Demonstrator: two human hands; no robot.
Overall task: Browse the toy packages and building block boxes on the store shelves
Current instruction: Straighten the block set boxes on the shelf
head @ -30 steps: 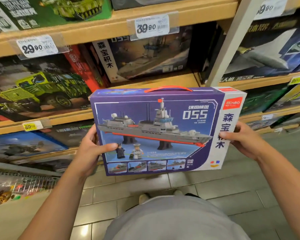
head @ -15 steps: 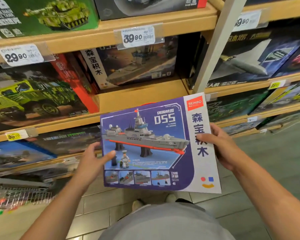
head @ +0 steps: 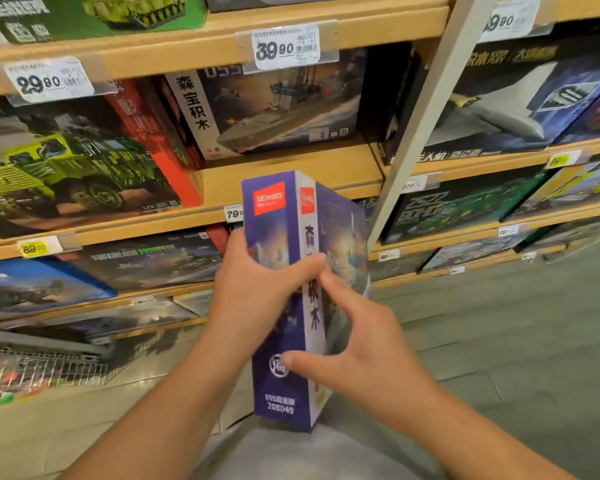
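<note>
A purple warship building block box [head: 278, 216] stands on end in front of me, its narrow side panel with a red logo and Chinese lettering turned toward me. My left hand [head: 257, 299] grips it from the left, fingers wrapped across the side panel to its right edge. My right hand [head: 371, 351] holds the right side, thumb pressed on the lower side panel and fingers against the wide face. The box's bottom end sits close to my grey shirt.
Wooden shelves [head: 284, 168] hold a matching warship box [head: 274, 109], a green truck box [head: 66, 161] and a jet box [head: 520, 109]. Price tags [head: 286, 46] hang on the shelf edges. A white upright post [head: 426, 116] splits the shelving. A wire basket [head: 49, 372] sits low left.
The box has been swung from facing me flat to edge-on and upright. My left hand moved from its left edge to wrap the side panel; my right hand shifted lower.
</note>
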